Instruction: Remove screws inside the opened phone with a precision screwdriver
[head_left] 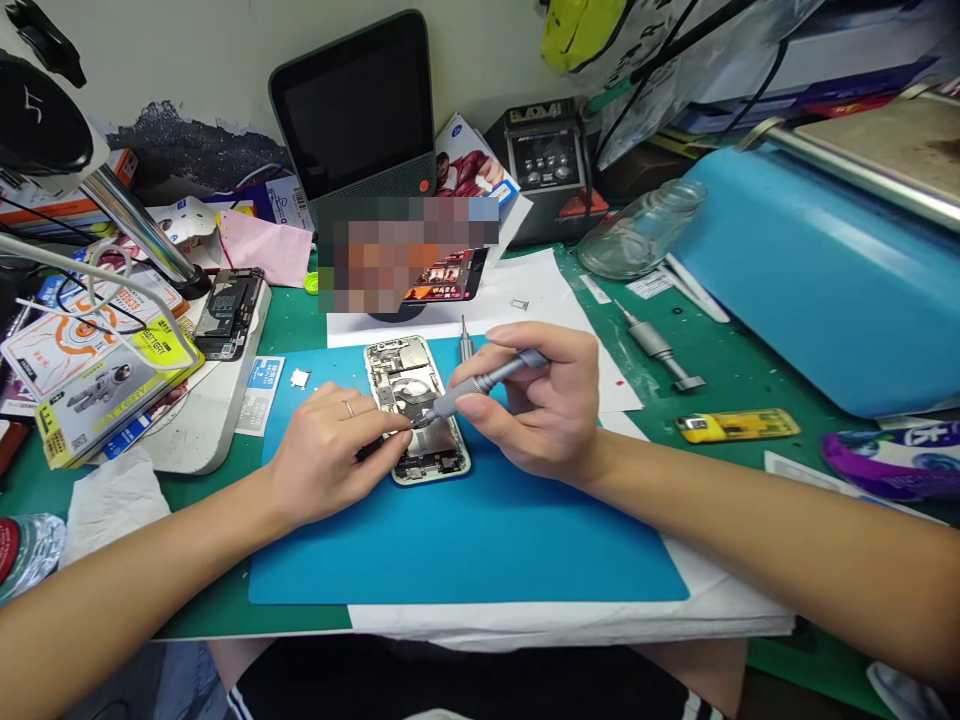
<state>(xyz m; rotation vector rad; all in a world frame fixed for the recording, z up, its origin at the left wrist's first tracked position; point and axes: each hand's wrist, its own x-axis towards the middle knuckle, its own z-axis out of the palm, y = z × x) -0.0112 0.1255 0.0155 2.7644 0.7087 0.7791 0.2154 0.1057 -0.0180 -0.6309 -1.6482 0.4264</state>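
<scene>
An opened phone body [416, 384] with its inner parts bare lies on the blue mat [480, 550]. My right hand [551, 400] is closed around a grey precision screwdriver [480, 386], which slants down to the left over the phone. Over the phone's left side, my left hand [334, 450] has its thumb and fingers pinched together beside the screwdriver's tip. What lies between those fingertips is hidden. Just behind the phone is a second screwdriver [466, 345], partly covered by my right hand. A small metal piece [300, 378] rests on the mat's left.
To the right are another screwdriver [656, 352], a yellow battery-like strip [739, 425] and a glass jar [641, 230]. Behind stand a lit phone screen [454, 278] and a dark display [356, 100]. Battery boxes [120, 385] and another opened phone [229, 312] are at left.
</scene>
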